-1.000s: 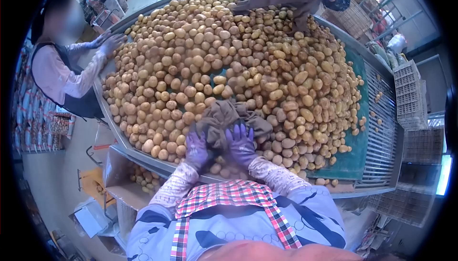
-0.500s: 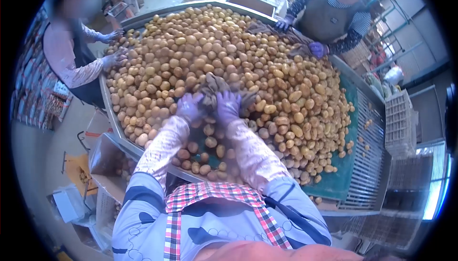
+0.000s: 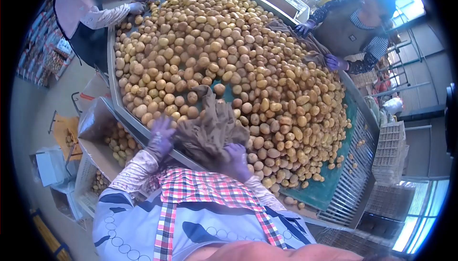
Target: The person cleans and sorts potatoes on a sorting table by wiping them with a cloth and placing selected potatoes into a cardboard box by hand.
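Potatoes (image 3: 210,46) lie heaped on a metal-edged sorting table (image 3: 116,77) with a green surface. A crumpled brown cloth (image 3: 210,125) rests at the near edge, close to my body. My left hand (image 3: 162,136), in a purple glove, is at the cloth's left side over the table rim, fingers apart and somewhat blurred. At the cloth's lower right, my right hand (image 3: 235,161), also gloved in purple, has its fingers bent against the fabric; the fingertips are partly hidden.
One person (image 3: 78,10) stands at the left rim, hands at the potatoes. Another person (image 3: 346,30) at the far right holds a dark cloth (image 3: 305,46). A cardboard box (image 3: 98,132) of potatoes stands below left. Slatted rollers (image 3: 355,165) and stacked crates (image 3: 389,151) are right.
The cloth and both my hands went forward over the potatoes, then back to the near edge. My hands are now farther apart. The far-right person's cloth has come down onto the potatoes.
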The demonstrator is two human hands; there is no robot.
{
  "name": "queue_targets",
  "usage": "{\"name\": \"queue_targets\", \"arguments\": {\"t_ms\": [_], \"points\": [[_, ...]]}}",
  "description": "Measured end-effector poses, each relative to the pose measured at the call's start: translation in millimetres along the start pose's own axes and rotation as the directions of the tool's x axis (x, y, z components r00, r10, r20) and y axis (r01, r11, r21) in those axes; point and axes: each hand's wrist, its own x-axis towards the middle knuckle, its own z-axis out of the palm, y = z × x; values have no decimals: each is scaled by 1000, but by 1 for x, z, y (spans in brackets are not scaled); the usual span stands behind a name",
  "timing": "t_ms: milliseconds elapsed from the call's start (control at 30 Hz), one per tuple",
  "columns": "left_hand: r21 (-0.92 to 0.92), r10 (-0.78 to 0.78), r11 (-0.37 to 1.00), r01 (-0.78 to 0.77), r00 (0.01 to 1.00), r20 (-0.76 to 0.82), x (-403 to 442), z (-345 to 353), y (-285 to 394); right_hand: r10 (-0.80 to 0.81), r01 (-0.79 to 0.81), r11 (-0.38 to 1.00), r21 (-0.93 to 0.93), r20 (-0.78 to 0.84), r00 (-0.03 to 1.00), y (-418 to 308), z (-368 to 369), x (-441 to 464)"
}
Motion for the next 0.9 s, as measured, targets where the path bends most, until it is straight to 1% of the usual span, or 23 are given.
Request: {"name": "queue_targets", "arguments": {"t_ms": [33,67,100,167,200,233,267,300,367,400,433,467,500,567,600,667,700,733,800,833,867,900], "points": [[-18,-103,995,102,994,-34,2,6,-8,-81,78,995,-57,-49,996,0,8,6],[-18,-260,965,261,964,49,11,9,-10,-60,59,996,-70,-6,998,-22,2,28],[-48,-309,949,310,950,39,16,8,-2,-41,44,996,-83,37,998,-37,2,50],[-92,-230,972,218,962,-147,22,41,0,-167,147,966,-213,-81,983,-32,38,81],[-52,-224,974,219,964,-143,25,56,0,-166,145,959,-245,-69,984,-32,50,98],[-251,-356,915,316,925,-131,31,60,10,-166,144,950,-278,-57,985,-32,59,115],[-283,-388,899,335,909,-153,39,66,10,-163,131,948,-289,-87,983,-31,68,134],[-312,-416,883,350,892,-177,52,66,9,-191,156,934,-320,-80,978,-23,72,155],[-94,-344,939,330,901,-263,79,58,6,-146,137,977,-163,-48,988,-9,60,185],[42,-389,914,402,903,-180,92,60,0,-149,141,981,-131,-56,987,-4,55,200],[-93,-393,919,382,886,-245,107,61,-6,-149,141,985,-100,-68,987,-1,49,215],[-68,-414,910,409,886,-210,124,60,-14,-87,89,996,31,-58,994,-10,31,231],[-41,-432,901,432,884,-178,140,52,-16,-4,11,996,85,-74,997,-9,29,244],[-46,-522,853,520,849,-85,164,31,-8,86,-89,992,88,39,996,-13,16,258],[-41,-496,868,495,859,-129,168,28,-9,76,-72,989,132,-29,997,-21,12,256],[-105,-455,890,443,876,-160,167,38,-22,53,-17,976,216,-161,986,-37,10,240],[-138,-438,898,419,882,-176,164,46,-30,13,-17,1000,-14,-226,974,-9,47,226],[-112,-404,915,388,884,-234,159,53,-36,73,-55,994,94,-191,979,6,69,206],[-196,-433,890,411,898,-83,142,31,-24,40,-39,998,42,-46,998,2,68,166],[-239,-435,874,423,900,0,136,26,-18,-36,44,993,-110,69,997,-14,46,149],[-225,-375,902,368,927,10,126,49,-31,-29,36,997,-71,99,995,-21,33,132],[-111,-287,954,277,954,-89,109,66,-37,-21,25,999,-33,129,991,-27,21,116]]}}
